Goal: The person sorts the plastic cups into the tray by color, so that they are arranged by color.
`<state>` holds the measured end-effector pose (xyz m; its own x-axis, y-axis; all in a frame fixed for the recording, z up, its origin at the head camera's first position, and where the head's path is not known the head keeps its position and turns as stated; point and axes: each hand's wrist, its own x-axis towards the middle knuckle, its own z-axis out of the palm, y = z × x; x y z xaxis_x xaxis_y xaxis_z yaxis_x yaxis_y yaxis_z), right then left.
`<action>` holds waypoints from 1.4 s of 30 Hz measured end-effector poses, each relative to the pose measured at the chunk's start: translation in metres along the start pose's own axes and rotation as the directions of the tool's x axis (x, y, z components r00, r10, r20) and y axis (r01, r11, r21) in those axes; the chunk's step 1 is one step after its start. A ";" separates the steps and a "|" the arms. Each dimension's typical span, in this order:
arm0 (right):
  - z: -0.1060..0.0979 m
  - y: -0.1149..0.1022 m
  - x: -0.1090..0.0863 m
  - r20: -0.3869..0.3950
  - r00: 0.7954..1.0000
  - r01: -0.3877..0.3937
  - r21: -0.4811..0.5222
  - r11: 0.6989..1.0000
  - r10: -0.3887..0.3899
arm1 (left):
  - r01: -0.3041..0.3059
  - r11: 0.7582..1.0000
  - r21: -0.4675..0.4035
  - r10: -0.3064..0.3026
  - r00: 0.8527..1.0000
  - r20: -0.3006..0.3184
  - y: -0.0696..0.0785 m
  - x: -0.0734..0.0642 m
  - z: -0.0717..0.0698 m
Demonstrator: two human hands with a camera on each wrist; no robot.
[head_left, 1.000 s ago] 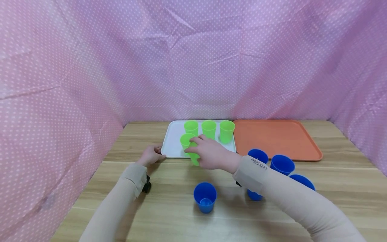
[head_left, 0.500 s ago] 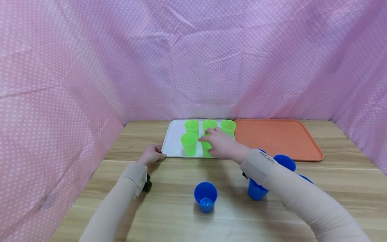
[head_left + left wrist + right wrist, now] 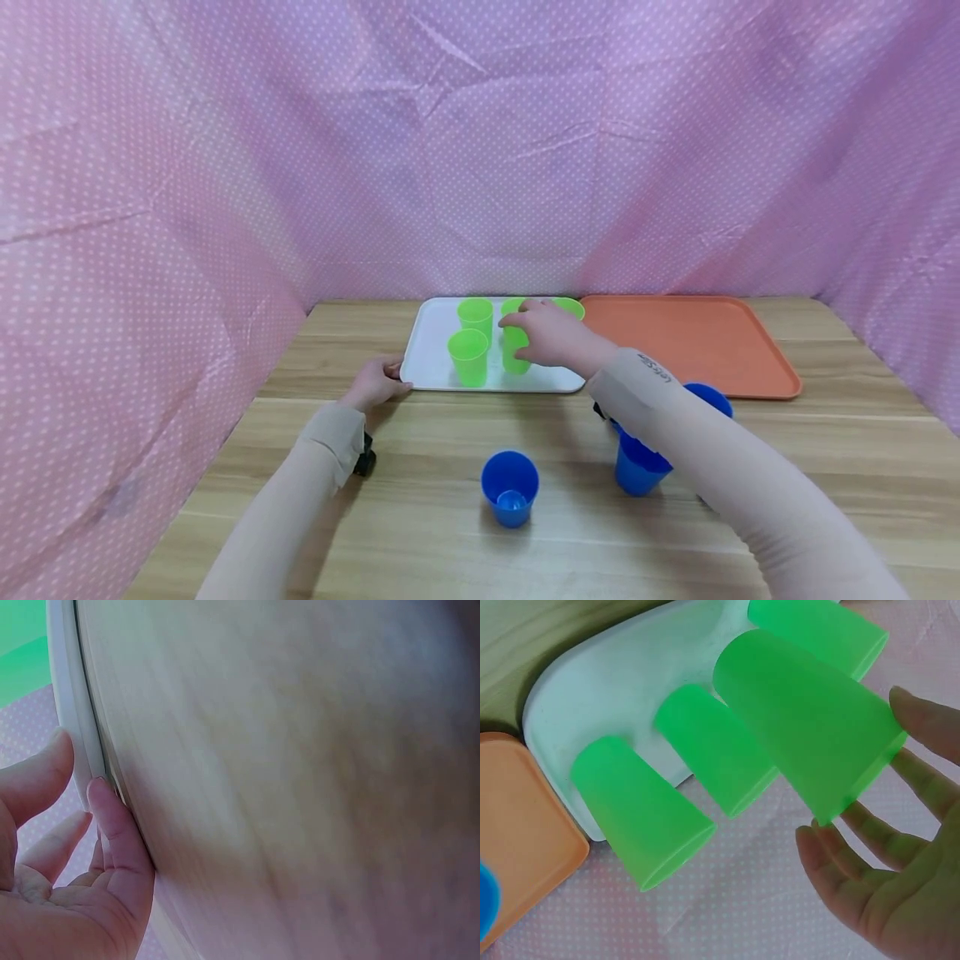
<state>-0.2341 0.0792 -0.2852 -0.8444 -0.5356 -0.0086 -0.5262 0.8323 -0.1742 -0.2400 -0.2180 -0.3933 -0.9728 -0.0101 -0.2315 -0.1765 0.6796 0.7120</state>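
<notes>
Right hand (image 3: 557, 335) nearer: fingers curved wide, holding green cup (image 3: 806, 724) by rim; upright axis runs below fingertips. Left hand (image 3: 371, 385) farther, pinching edge of white tray (image 3: 429, 354)

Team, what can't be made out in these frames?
Head view: the right sleeve covers parts of the blue cups beside it; their count is unclear.
Head view: the right hand hides most of the back-right green cup.
Head view: the sleeve's lettering is too small to read.
Right wrist view: the left edge cuts off a blue cup.
Left wrist view: the tabletop is blurred.
</notes>
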 end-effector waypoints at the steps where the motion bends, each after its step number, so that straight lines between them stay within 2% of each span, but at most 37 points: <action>1: 0.000 -0.001 0.002 0.009 1.000 -0.020 0.000 1.000 0.020 | -0.001 1.000 -0.001 0.001 1.000 -0.002 0.000 0.000 0.000; 4: 0.000 -0.004 0.009 0.053 0.995 -0.086 0.006 0.996 0.086 | -0.004 1.000 0.000 0.004 1.000 -0.002 -0.001 0.000 -0.001; 8: 0.004 -0.005 0.013 0.095 0.988 -0.126 0.018 0.992 0.124 | -0.016 1.000 0.001 0.016 1.000 0.001 -0.001 0.000 -0.001; 12: 0.009 -0.005 0.014 0.097 0.987 -0.130 0.040 0.991 0.125 | -0.031 0.999 0.007 0.031 1.000 0.001 -0.001 -0.001 -0.001; 20: 0.020 -0.004 0.014 0.084 0.987 -0.141 0.039 0.989 0.138 | -0.022 1.000 -0.010 0.022 1.000 -0.006 0.001 -0.001 0.000; 26: 0.025 -0.006 0.014 0.088 0.988 -0.124 -0.038 0.991 0.127 | -0.031 0.999 -0.020 0.031 1.000 -0.007 -0.001 -0.001 -0.001; 31: 0.027 -0.006 0.012 0.087 0.989 -0.114 -0.067 0.991 0.119 | -0.035 0.999 -0.015 0.035 0.999 -0.002 -0.002 0.000 -0.001; 37: 0.027 -0.004 0.010 0.077 0.988 -0.127 -0.053 0.991 0.131 | -0.047 0.998 -0.040 0.046 0.999 -0.011 -0.003 0.001 -0.001; 42: 0.024 0.000 0.009 0.060 0.989 -0.132 -0.040 0.990 0.134 | -0.033 0.998 -0.054 0.033 0.999 -0.007 -0.003 0.001 0.001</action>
<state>-0.2388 0.0708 -0.3085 -0.8999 -0.4265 -0.0912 -0.4136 0.9009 -0.1318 -0.2402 -0.2196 -0.3963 -0.9791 0.0069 -0.2032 -0.1520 0.6393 0.7538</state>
